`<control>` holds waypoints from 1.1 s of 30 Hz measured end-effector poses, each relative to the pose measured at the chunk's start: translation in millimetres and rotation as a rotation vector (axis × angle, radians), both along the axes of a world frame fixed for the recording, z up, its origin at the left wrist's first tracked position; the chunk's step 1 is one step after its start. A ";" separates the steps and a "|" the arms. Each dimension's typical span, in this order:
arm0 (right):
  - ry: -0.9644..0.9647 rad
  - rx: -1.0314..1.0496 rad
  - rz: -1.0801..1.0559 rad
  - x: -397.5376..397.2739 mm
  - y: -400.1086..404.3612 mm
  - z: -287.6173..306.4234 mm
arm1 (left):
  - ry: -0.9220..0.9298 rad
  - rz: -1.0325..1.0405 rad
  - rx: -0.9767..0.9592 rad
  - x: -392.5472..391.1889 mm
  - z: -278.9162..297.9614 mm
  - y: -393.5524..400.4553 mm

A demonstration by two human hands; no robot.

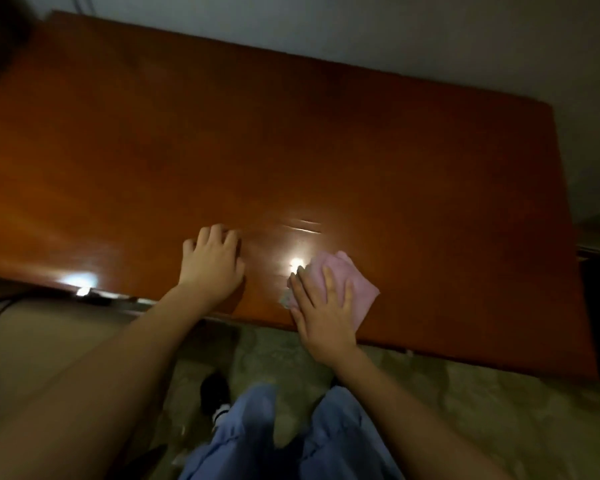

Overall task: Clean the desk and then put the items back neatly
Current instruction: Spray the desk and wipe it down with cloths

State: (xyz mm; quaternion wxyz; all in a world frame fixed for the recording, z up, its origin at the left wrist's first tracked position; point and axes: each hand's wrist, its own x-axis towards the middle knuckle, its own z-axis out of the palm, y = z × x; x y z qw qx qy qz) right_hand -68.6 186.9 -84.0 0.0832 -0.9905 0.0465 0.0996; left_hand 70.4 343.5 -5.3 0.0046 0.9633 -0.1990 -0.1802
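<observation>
The person is standing at the near edge of the wooden desk (326, 140), which is filling the upper and middle of the frame. The right hand (326, 306), lower centre-right, is pressing a folded pink cloth (347, 282) flat onto the desktop close to the near edge; its fingers are lying straight and spread over the cloth, not curled round it. The left hand (213, 261), just left of centre, is resting palm-down on the bare wood with fingers loosely bent at the tips, holding nothing, seemingly bracing the body.

The wiping step appears to be under way. To do it well, the palm should be keeping even pressure so the cloth does not bunch, working in overlapping passes toward the far edge and the corners at the upper left and right.
</observation>
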 end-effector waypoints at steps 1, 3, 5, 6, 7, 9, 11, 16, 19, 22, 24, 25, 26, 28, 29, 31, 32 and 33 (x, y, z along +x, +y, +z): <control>0.009 -0.001 0.023 13.6 25.0 2.8 | 0.004 0.030 0.005 4.5 -0.3 26.6; 0.029 -0.001 0.069 40.7 72.0 7.3 | 0.012 0.095 0.020 13.7 -0.4 77.0; 0.088 -0.004 0.151 66.3 115.9 11.0 | 0.005 0.163 0.032 23.4 -1.7 124.9; 0.106 0.001 0.190 77.9 135.4 12.0 | -0.002 0.194 0.029 27.9 -2.8 146.7; 0.101 0.003 0.217 88.7 154.6 12.4 | -0.007 0.223 0.024 31.8 -3.5 168.0; 0.098 -0.017 0.259 109.1 191.5 13.2 | -0.021 0.278 0.018 37.9 -4.6 208.3; 0.098 -0.027 0.307 131.0 227.7 13.3 | -0.031 0.340 0.028 43.4 -6.5 248.0; 0.067 -0.019 0.443 178.8 307.1 11.5 | -0.046 0.460 0.042 52.4 -18.2 326.1; 0.030 -0.030 0.504 201.1 347.7 5.7 | -0.062 0.501 0.030 57.5 -22.6 354.3; -0.023 -0.058 0.562 217.1 379.2 4.6 | -0.100 0.513 -0.002 62.6 -23.2 371.4; -0.021 -0.082 0.626 225.1 395.6 3.8 | -0.118 0.507 -0.021 65.1 -22.8 379.6; -0.016 -0.088 0.653 228.9 402.4 3.8 | -0.121 0.504 -0.027 66.1 -22.8 383.0; -0.014 -0.091 0.671 232.0 407.8 3.8 | -0.122 0.501 -0.030 66.4 -23.3 386.0; -0.009 -0.104 0.684 235.1 414.4 5.1 | -0.115 0.502 -0.029 67.0 -23.1 389.6; -0.002 -0.107 0.685 234.3 414.2 7.5 | -0.105 0.502 -0.025 66.3 -22.4 389.4; 0.007 -0.088 0.656 227.3 405.1 12.1 | -0.088 0.495 -0.021 64.5 -19.8 384.7; 0.009 -0.069 0.627 220.8 396.3 13.3 | -0.083 0.486 -0.021 64.1 -18.0 380.4; 0.011 -0.050 0.597 213.1 385.2 15.0 | -0.080 0.475 -0.025 64.1 -15.6 374.8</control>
